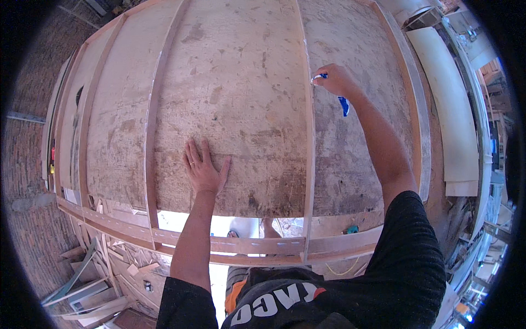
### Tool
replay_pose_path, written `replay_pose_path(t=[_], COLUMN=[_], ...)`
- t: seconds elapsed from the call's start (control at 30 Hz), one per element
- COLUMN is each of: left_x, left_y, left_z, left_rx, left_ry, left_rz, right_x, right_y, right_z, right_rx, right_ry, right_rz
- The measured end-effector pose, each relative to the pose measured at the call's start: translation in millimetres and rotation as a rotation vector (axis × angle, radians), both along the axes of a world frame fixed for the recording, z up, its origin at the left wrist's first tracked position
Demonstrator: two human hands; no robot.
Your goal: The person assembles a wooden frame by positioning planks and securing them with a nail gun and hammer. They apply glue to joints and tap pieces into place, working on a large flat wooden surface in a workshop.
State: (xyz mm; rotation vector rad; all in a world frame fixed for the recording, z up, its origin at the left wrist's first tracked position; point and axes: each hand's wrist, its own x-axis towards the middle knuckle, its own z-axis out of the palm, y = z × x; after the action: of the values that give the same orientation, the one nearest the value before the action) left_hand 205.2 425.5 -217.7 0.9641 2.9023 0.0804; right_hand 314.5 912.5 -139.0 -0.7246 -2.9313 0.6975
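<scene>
My left hand lies flat on a worn wooden board, fingers spread and holding nothing. Farther out and to the right, my right hand is closed around a blue-and-white soft glue packet, whose lower end sticks out below the hand. Its white tip is close to the top edge of an upright wooden strip; whether they touch I cannot tell. White marks run along that strip and along another wooden strip to the left of my left hand.
A front wooden rail with white dashes crosses near my body. Offcuts litter the floor at lower left, beside a brick wall. Pale curved panels stand at the right. Red and yellow tool handles show at far left.
</scene>
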Motion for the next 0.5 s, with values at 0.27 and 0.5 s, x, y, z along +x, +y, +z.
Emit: replay_pose_path(t=[0.27, 0.5], left_x=[2, -1], left_y=[3, -2], left_z=[0, -8], left_rx=[-0.038, 0.038], left_ry=[0.025, 0.065], left_rz=[-0.002, -0.031], right_x=[51, 86], right_y=[-44, -103], right_z=[-11, 0], right_rx=[-0.079, -0.183], right_ry=[0.039, -0.051], right_rz=[0.021, -0.05])
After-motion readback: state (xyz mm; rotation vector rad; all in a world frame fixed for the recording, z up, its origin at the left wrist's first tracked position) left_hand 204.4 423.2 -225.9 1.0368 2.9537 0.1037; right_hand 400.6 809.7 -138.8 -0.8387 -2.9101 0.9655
